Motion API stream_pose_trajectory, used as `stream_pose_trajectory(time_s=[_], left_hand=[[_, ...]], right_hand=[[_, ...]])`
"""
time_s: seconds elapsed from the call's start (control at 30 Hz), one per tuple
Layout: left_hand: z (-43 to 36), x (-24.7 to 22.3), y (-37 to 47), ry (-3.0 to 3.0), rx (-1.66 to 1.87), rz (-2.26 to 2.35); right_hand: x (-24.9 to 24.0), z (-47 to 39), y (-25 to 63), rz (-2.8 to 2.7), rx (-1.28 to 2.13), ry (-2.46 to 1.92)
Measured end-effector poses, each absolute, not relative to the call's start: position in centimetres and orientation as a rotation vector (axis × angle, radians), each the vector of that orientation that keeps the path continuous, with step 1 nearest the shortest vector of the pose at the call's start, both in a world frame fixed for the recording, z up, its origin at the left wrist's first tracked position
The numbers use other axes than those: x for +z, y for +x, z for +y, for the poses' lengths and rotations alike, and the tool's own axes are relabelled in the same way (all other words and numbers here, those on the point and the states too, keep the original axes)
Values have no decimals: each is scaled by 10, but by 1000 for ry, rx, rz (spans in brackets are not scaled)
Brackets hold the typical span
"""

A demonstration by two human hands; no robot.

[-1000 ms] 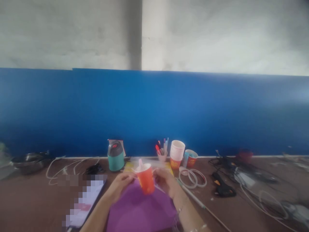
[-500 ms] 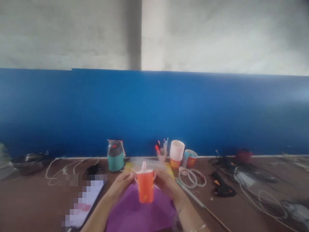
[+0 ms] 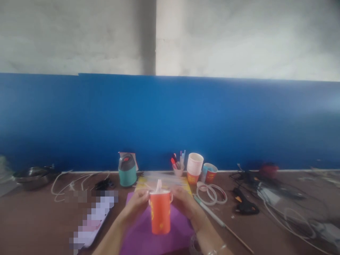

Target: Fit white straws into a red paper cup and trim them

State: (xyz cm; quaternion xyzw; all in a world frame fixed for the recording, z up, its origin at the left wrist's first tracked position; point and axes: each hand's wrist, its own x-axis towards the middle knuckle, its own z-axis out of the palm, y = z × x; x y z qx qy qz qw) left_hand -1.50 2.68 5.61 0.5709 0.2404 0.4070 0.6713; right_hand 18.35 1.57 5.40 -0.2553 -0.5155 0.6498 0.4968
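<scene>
An orange-red paper cup (image 3: 160,214) with yellow marks is held upright above a purple sheet (image 3: 143,233). Small pale loops stand out from its two sides near the rim, and thin white sticks or straws (image 3: 158,185) rise at its top. My left hand (image 3: 137,203) is closed at the left loop, thumb and fingers pinching it. On the other side my right hand (image 3: 183,201) is closed at the right loop, its fingers partly hidden and a little blurred.
Behind the cup lies a yellow sheet (image 3: 190,187). A teal kettle-like container (image 3: 127,176), a pen cup (image 3: 178,170) and stacked paper cups (image 3: 194,166) line the back. Tape rings (image 3: 224,196), a glue gun (image 3: 245,203) and cables lie right. A phone-like slab (image 3: 94,226), partly pixelated, lies left.
The cup has moved down and nearer to me, with both hands still at its loops. More of the purple sheet shows behind it.
</scene>
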Motion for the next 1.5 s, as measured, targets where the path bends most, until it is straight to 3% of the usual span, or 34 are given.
stream_pose_trajectory(time_s=[0.33, 1.07, 1.5], left_hand=[[32, 55, -25, 1194, 858, 450], [37, 51, -32, 1346, 706, 521], [59, 41, -25, 1639, 1015, 1096]], right_hand=[[50, 19, 189, -1277, 1689, -465], [46, 21, 199, -1389, 1708, -604], [36, 47, 208, -1338, 1229, -1079]])
